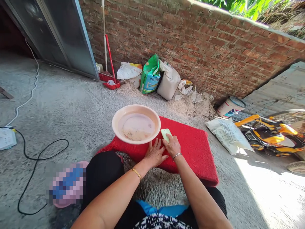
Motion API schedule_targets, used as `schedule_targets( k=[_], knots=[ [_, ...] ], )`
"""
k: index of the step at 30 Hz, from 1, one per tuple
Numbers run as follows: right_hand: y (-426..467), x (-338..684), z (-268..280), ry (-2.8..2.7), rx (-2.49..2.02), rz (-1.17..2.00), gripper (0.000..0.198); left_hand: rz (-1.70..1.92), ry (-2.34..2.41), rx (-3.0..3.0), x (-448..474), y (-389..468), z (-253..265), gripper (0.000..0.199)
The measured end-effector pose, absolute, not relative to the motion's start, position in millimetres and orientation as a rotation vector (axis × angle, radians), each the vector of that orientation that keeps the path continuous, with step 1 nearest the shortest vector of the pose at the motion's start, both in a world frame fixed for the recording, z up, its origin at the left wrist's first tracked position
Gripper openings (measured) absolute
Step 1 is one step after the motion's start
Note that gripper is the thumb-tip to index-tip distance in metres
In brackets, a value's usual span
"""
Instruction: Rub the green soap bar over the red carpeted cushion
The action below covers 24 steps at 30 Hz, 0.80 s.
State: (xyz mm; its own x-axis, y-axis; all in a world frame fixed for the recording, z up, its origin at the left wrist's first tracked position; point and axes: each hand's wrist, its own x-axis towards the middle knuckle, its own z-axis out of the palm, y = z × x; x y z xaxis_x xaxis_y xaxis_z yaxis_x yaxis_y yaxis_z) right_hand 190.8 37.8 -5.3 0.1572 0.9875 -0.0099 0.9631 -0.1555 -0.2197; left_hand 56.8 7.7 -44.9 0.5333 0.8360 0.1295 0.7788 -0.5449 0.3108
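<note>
Along red cloth's near edge, I'm best steadying with left hand spread, right hand gripping the green bar.

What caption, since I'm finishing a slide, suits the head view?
Right hand holds a green bar, left hand rests on red cloth, near a basin.

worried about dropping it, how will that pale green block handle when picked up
The pale green block looks straight-edged and flat, so probably stiff and unlikely to roll. Small against the right hand, it is likely light. Its smooth-looking face may be slippery.
</note>
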Motion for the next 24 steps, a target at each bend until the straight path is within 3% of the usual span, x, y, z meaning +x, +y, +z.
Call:
schedule_targets(
  k=[6, 14, 18, 24],
  knots=[
    [14.0, 275.2, -10.5, -1.689, -2.459, 0.210, 0.053, 0.378, 1.383, 2.559, 57.8, 7.5, -46.8, 0.062],
    [-57.0, 413.0, -35.1, -0.999, -2.485, 0.074, 0.070, 0.439, 1.411, 2.590, 59.2, 6.8, -50.9, 0.060],
    [-53.1, 396.1, -36.2, -0.924, -2.396, 0.109, 0.069, 0.437, 1.421, 2.595, 59.5, 6.0, -49.0, 0.060],
    [15.9, 290.7, -42.6, -1.283, -2.013, 0.086, 0.057, 0.404, 1.425, 2.591, 57.8, 3.8, -43.6, 0.060]
  ],
)
